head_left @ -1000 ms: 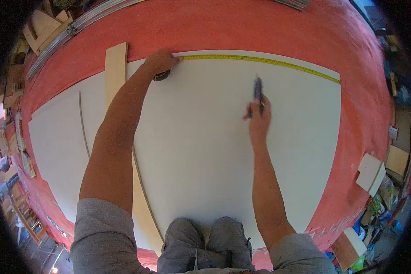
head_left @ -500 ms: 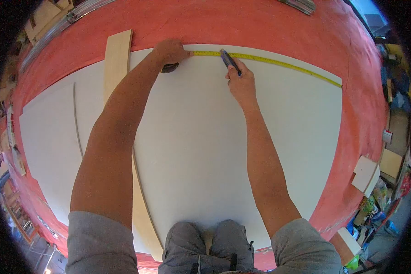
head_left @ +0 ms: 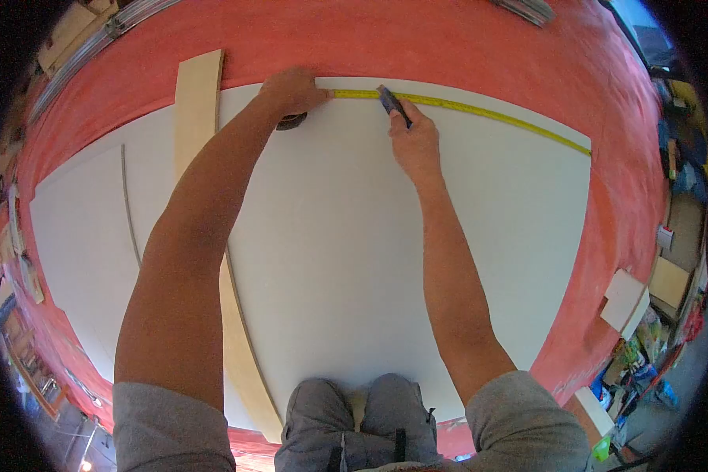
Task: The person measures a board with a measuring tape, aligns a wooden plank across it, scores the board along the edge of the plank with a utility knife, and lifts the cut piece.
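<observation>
A large white board [head_left: 338, 236] lies under both my arms. My left hand [head_left: 294, 91] is closed on a tape measure [head_left: 291, 121], whose dark case shows below the palm. The yellow tape blade [head_left: 480, 111] runs from that hand along the board's far edge to its right corner. My right hand [head_left: 414, 135] grips a dark blue utility knife [head_left: 395, 106], its tip at the blade of the tape. Under my left arm a long pale wooden strip [head_left: 197, 102] crosses the board.
Red sheeting [head_left: 354, 39] surrounds the board. A thin grey rod [head_left: 127, 197] lies on its left part. Metal profiles [head_left: 102, 47] are at the upper left. Wood offcuts [head_left: 626, 299] and assorted clutter line the right side.
My right hand has moved up and left with the knife, from over the board to the tape. My left hand has shifted slightly right and up in view, still on the tape measure.
</observation>
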`<state>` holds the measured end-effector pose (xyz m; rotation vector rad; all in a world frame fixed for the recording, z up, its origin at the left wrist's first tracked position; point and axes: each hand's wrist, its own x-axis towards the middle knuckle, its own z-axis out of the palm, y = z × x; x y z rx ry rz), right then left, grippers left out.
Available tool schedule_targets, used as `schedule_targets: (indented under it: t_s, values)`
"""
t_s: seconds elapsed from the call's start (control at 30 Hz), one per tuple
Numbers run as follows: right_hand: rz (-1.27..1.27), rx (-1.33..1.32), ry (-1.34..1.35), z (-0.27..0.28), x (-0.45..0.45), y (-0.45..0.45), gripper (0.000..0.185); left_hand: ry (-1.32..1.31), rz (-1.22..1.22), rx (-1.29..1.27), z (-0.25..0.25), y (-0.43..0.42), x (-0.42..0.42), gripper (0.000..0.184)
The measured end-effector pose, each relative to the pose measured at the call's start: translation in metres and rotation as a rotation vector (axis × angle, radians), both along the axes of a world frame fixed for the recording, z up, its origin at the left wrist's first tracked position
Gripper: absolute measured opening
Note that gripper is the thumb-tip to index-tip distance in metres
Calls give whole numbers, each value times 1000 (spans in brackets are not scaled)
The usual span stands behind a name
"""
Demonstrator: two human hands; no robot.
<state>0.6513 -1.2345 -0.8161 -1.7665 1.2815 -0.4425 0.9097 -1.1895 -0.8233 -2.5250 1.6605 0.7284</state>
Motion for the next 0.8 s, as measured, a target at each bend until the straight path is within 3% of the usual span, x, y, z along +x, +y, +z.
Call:
schedule_targets:
  t_s: [0.33, 0.53, 0.8]
  values:
    - [-48, 36, -21, 0, 2, 6, 43, -44, -76, -10, -11, -1, 3, 66]
    - [-6, -88, -7, -13, -2, 5, 42, -77, -120, 31, -10, -3, 4, 67]
    - [-3, -105, -15, -19, -2, 2, 43, -46, -19, 62, -6, -3, -1, 68]
